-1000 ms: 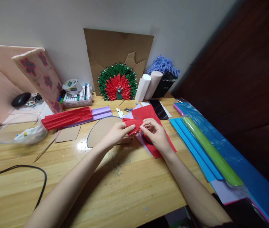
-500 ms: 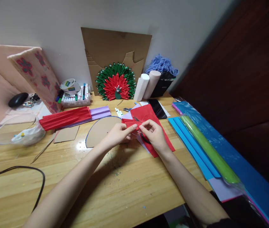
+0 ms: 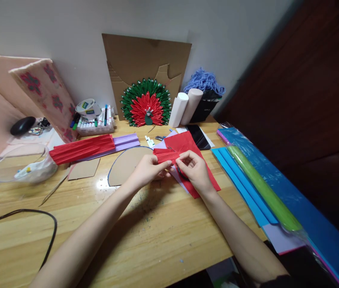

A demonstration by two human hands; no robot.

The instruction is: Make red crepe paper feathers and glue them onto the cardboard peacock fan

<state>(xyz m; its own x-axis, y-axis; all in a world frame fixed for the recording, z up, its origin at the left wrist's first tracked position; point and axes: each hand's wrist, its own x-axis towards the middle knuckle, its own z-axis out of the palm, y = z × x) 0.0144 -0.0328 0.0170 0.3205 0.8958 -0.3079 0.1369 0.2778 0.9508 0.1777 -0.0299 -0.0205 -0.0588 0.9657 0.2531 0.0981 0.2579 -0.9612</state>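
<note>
Between my hands is a small piece of pleated red crepe paper (image 3: 166,155). My left hand (image 3: 150,169) pinches it from the left, thumb on top. My right hand (image 3: 194,168) closes thumb and forefinger at its right end, close to the left thumb tip. Beneath the hands lies a flat red sheet (image 3: 207,180) over a purple sheet. A dark pair of scissors (image 3: 182,173) is partly covered by the right hand. Left of the hands, a rounded cardboard piece (image 3: 126,163) with a blue edge lies flat, partly hidden by my left hand.
Folded red crepe paper (image 3: 82,149) and a clear bowl (image 3: 4,166) sit left. A red and green peacock craft (image 3: 147,104) stands behind, against cardboard (image 3: 148,52). Wrapped blue and green paper rolls (image 3: 264,188) line the right edge. A black cable (image 3: 54,228) curves front left.
The red crepe paper has turned a little, so more of its pleated face shows above my left thumb. Both hands stay nearly in place.
</note>
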